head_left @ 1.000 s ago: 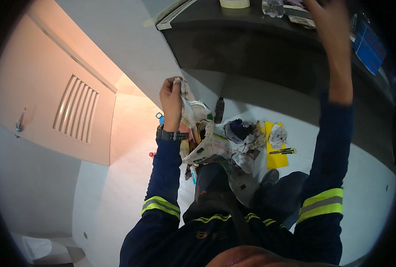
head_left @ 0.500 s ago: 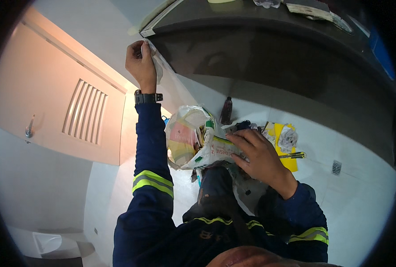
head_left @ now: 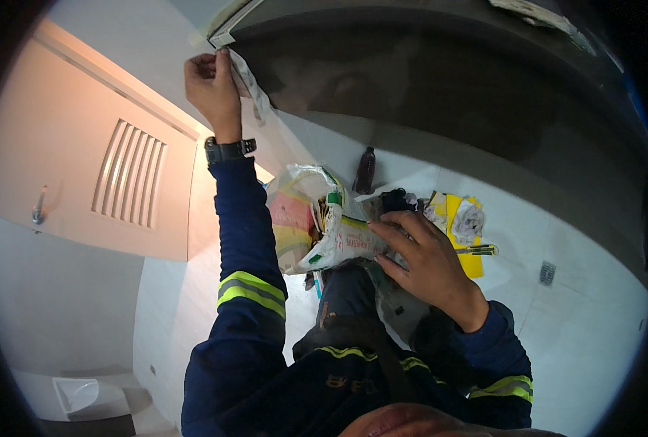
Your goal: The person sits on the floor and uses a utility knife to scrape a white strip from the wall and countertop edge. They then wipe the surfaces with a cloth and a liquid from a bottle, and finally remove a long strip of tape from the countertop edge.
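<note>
My left hand (head_left: 216, 95) is raised at the end corner of a dark counter (head_left: 411, 80). Its thumb and fingers pinch a whitish strip of tape or film (head_left: 248, 79) that hangs down along the counter's end. Lower down, my right hand (head_left: 433, 264) is held palm down with its fingers apart. The fingertips reach the edge of a white printed sack (head_left: 347, 246), and whether they touch it I cannot tell. The sack stands with its mouth up in front of my leg and contains scraps and packaging.
Past the sack stands a dark bottle (head_left: 365, 171). To the right, a yellow sheet (head_left: 464, 264) carries a crumpled white wad (head_left: 469, 222) and a utility knife (head_left: 478, 250). A floor drain (head_left: 547, 273) lies farther right. On the left is a door (head_left: 84, 153) with a louvred vent.
My left hand and the counter corner appear slightly farther up and left as the view shifts. The strip remains pinched. My right hand is nearly unchanged.
</note>
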Motion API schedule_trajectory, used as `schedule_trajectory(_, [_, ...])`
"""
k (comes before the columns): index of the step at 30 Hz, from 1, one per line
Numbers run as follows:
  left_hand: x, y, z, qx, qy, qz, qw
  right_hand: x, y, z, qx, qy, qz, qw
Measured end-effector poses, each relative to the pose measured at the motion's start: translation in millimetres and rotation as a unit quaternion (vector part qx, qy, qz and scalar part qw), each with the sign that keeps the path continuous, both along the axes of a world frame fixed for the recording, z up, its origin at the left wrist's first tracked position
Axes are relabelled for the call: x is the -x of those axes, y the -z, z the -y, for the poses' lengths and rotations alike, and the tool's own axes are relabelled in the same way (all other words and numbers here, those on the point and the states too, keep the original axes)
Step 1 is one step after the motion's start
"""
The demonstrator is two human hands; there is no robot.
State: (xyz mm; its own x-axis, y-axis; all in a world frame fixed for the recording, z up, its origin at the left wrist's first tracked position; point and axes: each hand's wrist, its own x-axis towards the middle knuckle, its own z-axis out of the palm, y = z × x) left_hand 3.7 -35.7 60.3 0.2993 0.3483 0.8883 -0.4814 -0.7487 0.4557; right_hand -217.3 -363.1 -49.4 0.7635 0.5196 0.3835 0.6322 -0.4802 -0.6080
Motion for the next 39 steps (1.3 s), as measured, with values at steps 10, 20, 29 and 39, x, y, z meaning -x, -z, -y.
schedule_trajectory(10, [5.7, 101.5, -14.8, 0.047, 0.030, -0.139, 0.989, -3.8, -2.5, -7.4, -0.013, -0.020, 0.016, 1.000])
schedule_trajectory(20, [6.9, 41.8, -4.2, -0.030, -0.042, -0.084, 0.995, -4.5, -10.9, -4.3, -0.020, -0.018, 0.019, 0.999])
schedule_trajectory(29, [2.6, 29.4, 1.8, 0.012, 0.018, -0.034, 0.999, -2.8, -8.1, -2.9, -0.021, -0.016, 0.030, 0.999])
schedule_trajectory(39, [1.6, 38.9, -9.6, 0.066, 0.089, -0.083, 0.990, 0.5, -11.7, -2.4, -0.017, -0.005, 0.021, 1.000])
